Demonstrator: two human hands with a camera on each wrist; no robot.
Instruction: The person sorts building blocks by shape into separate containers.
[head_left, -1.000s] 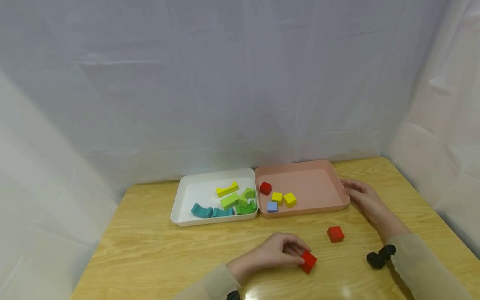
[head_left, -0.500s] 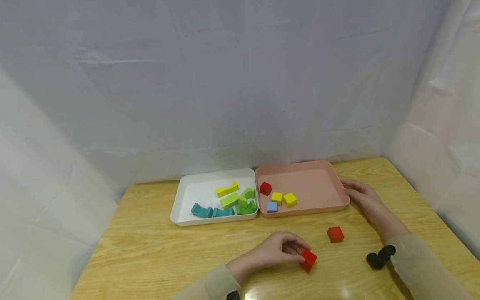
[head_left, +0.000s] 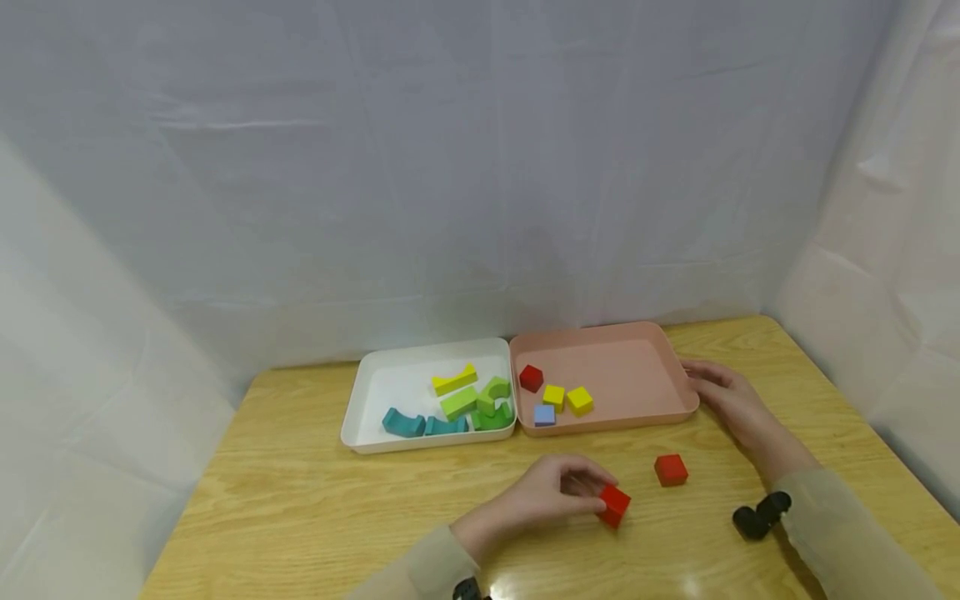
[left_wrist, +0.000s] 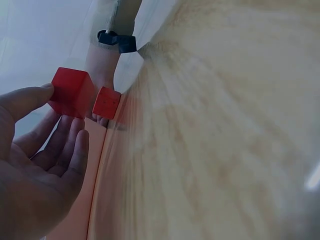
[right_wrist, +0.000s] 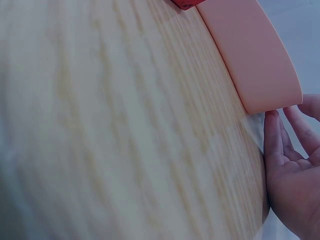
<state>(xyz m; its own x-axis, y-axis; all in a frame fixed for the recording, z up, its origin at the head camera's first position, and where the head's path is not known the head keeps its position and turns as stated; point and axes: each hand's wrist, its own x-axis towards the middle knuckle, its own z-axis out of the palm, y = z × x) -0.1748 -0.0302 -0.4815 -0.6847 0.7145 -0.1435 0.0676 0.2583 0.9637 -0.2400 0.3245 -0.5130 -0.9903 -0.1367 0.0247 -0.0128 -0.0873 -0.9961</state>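
My left hand [head_left: 551,492] pinches a red cube [head_left: 614,505] between thumb and fingertips, in front of the pink tray [head_left: 637,421]. In the left wrist view, that red cube [left_wrist: 71,92] is held off the table, with the fingers of my left hand [left_wrist: 42,160] bent beneath it. A second red cube [head_left: 671,470] lies on the table between my two hands. At the right end of the pink tray, my right hand [head_left: 731,404] touches the outer wall. The right wrist view shows the fairly straight fingers of my right hand [right_wrist: 295,175] against the tray's end [right_wrist: 265,65].
Inside the pink tray are a dark red cube [head_left: 532,378], two yellow cubes and a small blue block [head_left: 544,415]. The white tray [head_left: 382,367] adjoins it on the left, holding several teal, green and yellow blocks. A pale curtain [head_left: 480,167] hangs behind the wooden table [head_left: 300,500].
My left hand has shifted slightly away from me with the pinched red cube, which sits a little higher in the head view. The right hand and trays stay where they were.
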